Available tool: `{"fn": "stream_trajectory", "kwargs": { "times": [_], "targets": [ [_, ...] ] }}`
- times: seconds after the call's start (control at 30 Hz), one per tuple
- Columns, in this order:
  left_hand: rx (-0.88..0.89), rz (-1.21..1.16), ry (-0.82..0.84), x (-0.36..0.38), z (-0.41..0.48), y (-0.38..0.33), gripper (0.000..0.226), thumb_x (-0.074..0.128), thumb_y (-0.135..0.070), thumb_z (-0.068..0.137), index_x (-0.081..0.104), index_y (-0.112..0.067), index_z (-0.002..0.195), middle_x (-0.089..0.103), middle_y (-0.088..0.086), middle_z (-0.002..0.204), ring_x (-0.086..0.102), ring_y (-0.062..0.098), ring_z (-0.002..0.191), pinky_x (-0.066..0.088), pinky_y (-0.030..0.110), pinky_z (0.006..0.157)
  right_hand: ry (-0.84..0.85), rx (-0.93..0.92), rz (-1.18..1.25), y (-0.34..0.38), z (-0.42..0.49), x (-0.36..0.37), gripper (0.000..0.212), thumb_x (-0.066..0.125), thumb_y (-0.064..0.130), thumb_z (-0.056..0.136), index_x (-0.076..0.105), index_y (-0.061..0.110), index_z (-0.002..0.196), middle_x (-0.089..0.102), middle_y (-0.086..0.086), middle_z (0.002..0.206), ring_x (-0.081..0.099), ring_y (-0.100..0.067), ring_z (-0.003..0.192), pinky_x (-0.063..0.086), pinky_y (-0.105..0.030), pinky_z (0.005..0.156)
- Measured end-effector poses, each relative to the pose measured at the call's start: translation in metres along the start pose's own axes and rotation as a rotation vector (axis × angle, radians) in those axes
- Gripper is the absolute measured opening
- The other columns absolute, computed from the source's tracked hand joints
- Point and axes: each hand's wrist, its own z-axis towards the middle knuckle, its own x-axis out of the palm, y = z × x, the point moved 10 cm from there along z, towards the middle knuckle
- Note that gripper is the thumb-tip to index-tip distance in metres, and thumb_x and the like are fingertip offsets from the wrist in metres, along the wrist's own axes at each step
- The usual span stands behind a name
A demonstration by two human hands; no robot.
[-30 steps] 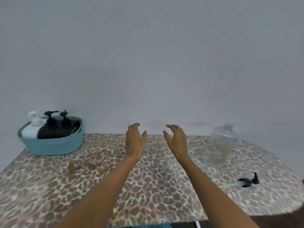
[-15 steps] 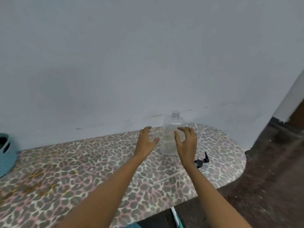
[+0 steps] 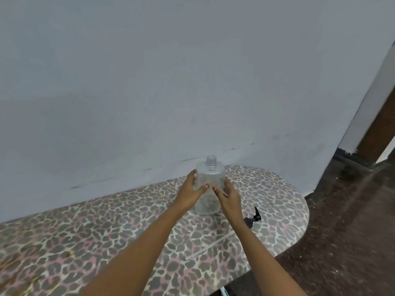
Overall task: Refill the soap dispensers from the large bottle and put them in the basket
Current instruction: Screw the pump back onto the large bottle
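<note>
A clear plastic bottle (image 3: pixel 210 178) with an open threaded neck stands upright near the back right of the leopard-print table (image 3: pixel 106 227). My left hand (image 3: pixel 190 192) wraps its left side and my right hand (image 3: pixel 228 196) wraps its right side, thumbs meeting at the front. A black pump head (image 3: pixel 254 218) with a long white tube (image 3: pixel 210 245) lies on the table just right of my right wrist. The basket and the other dispensers are out of view.
A plain grey wall (image 3: pixel 171 82) runs right behind the table. The table's rounded right end drops to a dark speckled floor (image 3: pixel 346 231). A doorway frame (image 3: pixel 372 116) stands at the far right.
My view swung right, taking the basket out of frame. Both hands reached forward from mid-air and closed around the clear bottle.
</note>
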Motion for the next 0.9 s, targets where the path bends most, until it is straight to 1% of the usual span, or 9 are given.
{"fn": "stream_trajectory", "kwargs": {
  "times": [0.1, 0.23, 0.27, 0.37, 0.5, 0.67, 0.73, 0.87, 0.9],
  "targets": [
    [0.026, 0.021, -0.091, -0.019, -0.008, -0.006, 0.061, 0.063, -0.027, 0.084, 0.031, -0.021, 0.136, 0.046, 0.007, 0.135, 0.046, 0.017, 0.119, 0.042, 0.029, 0.091, 0.000, -0.039, 0.033, 0.015, -0.005, 0.005, 0.052, 0.062, 0.017, 0.088, 0.044, 0.011, 0.136, 0.058, -0.005, 0.128, 0.057, -0.014, 0.113, 0.047, -0.005, 0.079],
    [0.069, 0.030, -0.149, -0.049, -0.030, -0.014, 0.058, 0.064, -0.026, 0.083, 0.034, -0.020, 0.133, 0.048, 0.008, 0.132, 0.048, 0.018, 0.115, 0.043, 0.029, 0.090, 0.040, -0.072, 0.039, 0.038, -0.018, 0.025, 0.053, 0.063, 0.018, 0.087, 0.044, 0.010, 0.136, 0.058, -0.008, 0.128, 0.055, -0.019, 0.118, 0.049, -0.020, 0.090],
    [0.078, 0.036, -0.165, -0.059, -0.036, -0.017, 0.058, 0.064, -0.026, 0.083, 0.035, -0.020, 0.132, 0.049, 0.007, 0.131, 0.049, 0.016, 0.112, 0.043, 0.028, 0.089, 0.051, -0.082, 0.044, 0.044, -0.023, 0.032, 0.053, 0.063, 0.018, 0.087, 0.045, 0.011, 0.136, 0.058, -0.007, 0.128, 0.055, -0.019, 0.118, 0.049, -0.020, 0.089],
    [0.099, 0.053, -0.219, -0.092, -0.060, -0.019, 0.057, 0.066, -0.026, 0.082, 0.037, -0.019, 0.130, 0.051, 0.006, 0.128, 0.048, 0.011, 0.104, 0.042, 0.025, 0.085, 0.097, -0.120, 0.056, 0.062, -0.039, 0.059, 0.050, 0.064, 0.017, 0.086, 0.048, 0.013, 0.133, 0.060, 0.000, 0.120, 0.057, -0.018, 0.113, 0.047, -0.006, 0.077],
    [0.091, 0.083, -0.295, -0.142, -0.099, -0.009, 0.056, 0.068, -0.028, 0.080, 0.039, -0.019, 0.128, 0.052, 0.005, 0.125, 0.048, 0.011, 0.103, 0.040, 0.026, 0.084, 0.167, -0.144, 0.061, 0.080, -0.070, 0.105, 0.048, 0.064, 0.018, 0.086, 0.049, 0.014, 0.131, 0.061, -0.003, 0.123, 0.057, -0.018, 0.112, 0.045, -0.002, 0.074],
    [0.052, 0.071, -0.362, -0.199, -0.146, 0.012, 0.056, 0.070, -0.027, 0.077, 0.041, -0.019, 0.124, 0.053, 0.004, 0.125, 0.051, 0.012, 0.108, 0.042, 0.025, 0.085, 0.267, -0.137, 0.078, 0.089, -0.110, 0.166, 0.050, 0.063, 0.020, 0.087, 0.047, 0.014, 0.134, 0.058, -0.004, 0.128, 0.055, -0.019, 0.117, 0.045, -0.009, 0.082],
    [0.037, 0.079, -0.379, -0.218, -0.160, 0.021, 0.056, 0.071, -0.028, 0.076, 0.042, -0.019, 0.123, 0.053, 0.005, 0.126, 0.051, 0.014, 0.110, 0.043, 0.023, 0.084, 0.287, -0.133, 0.072, 0.091, -0.123, 0.186, 0.051, 0.062, 0.019, 0.087, 0.045, 0.012, 0.135, 0.057, -0.005, 0.129, 0.054, -0.020, 0.118, 0.045, -0.006, 0.081],
    [0.009, 0.096, -0.397, -0.242, -0.177, 0.035, 0.057, 0.072, -0.029, 0.075, 0.042, -0.019, 0.123, 0.053, 0.003, 0.124, 0.050, 0.010, 0.103, 0.042, 0.009, 0.069, 0.328, -0.113, 0.074, 0.092, -0.141, 0.213, 0.053, 0.062, 0.018, 0.088, 0.043, 0.007, 0.136, 0.054, -0.009, 0.133, 0.052, -0.023, 0.120, 0.048, -0.015, 0.089],
    [0.004, 0.087, -0.399, -0.245, -0.180, 0.038, 0.057, 0.072, -0.029, 0.075, 0.042, -0.019, 0.123, 0.053, 0.003, 0.124, 0.050, 0.009, 0.102, 0.041, 0.009, 0.068, 0.332, -0.114, 0.067, 0.091, -0.143, 0.217, 0.054, 0.062, 0.018, 0.088, 0.042, 0.006, 0.136, 0.054, -0.009, 0.133, 0.052, -0.022, 0.120, 0.047, -0.012, 0.087]
  ]
}}
